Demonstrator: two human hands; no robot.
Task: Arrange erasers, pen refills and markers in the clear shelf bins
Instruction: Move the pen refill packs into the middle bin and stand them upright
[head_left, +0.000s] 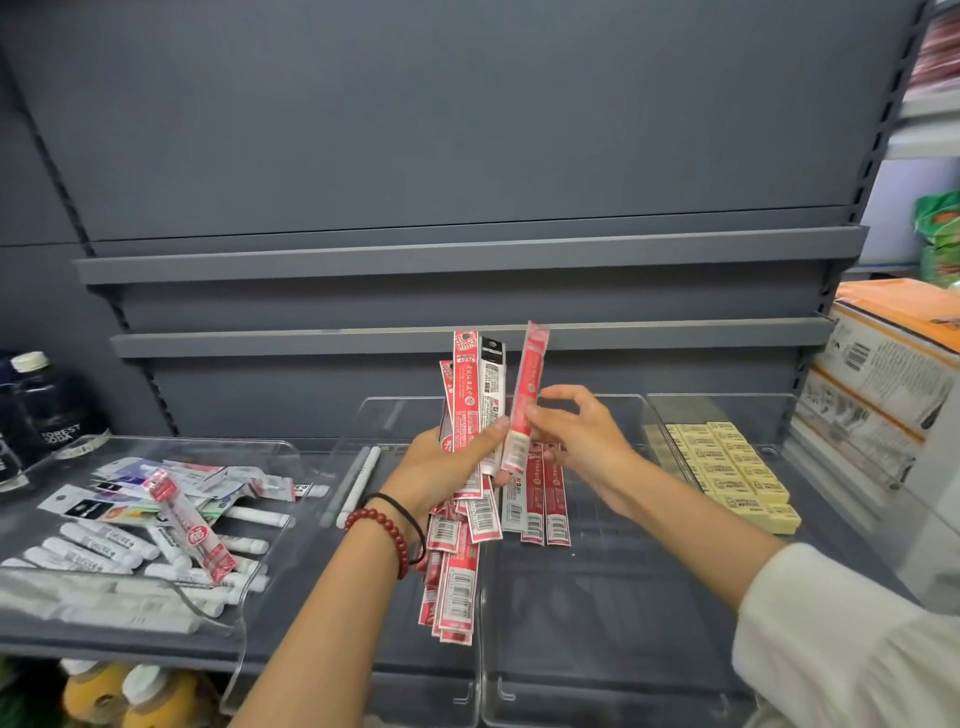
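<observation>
Nearest me, a loose cream sleeve (831, 634) covers the right forearm; the left wrist wears a bracelet of round red beads (384, 535) and a thin black hair tie (410, 519). Just beyond the wrists lies the pile of pen refill packets (457, 587): long, flat, glossy strips, red and white with barcodes, heaped crookedly in a clear bin (597, 696) of smooth rigid plastic.

Directly above the pile, the left hand (441, 467) curls round a bunch of packets (470, 395) stood upright and fanned, with its thumb pressed across their front. Just right of it, above the pile's far end, the right hand (582, 441) pinches a single red packet (527, 395) low down between thumb and forefinger, the other fingers loosely bent.

Left of the pile, two slim pale pens (353, 483) lie side by side. Further left, an open clear tray (249, 582) holds stubby white markers (104, 551) jumbled with more packets. Right of the pile, blocky pale-yellow erasers (727, 467) sit in neat rows in another bin.

Behind the pile rise matt grey metal shelves (467, 338). Dark bottles (47, 405) stand far left of it, and a printed cardboard box (883, 374) far right.
</observation>
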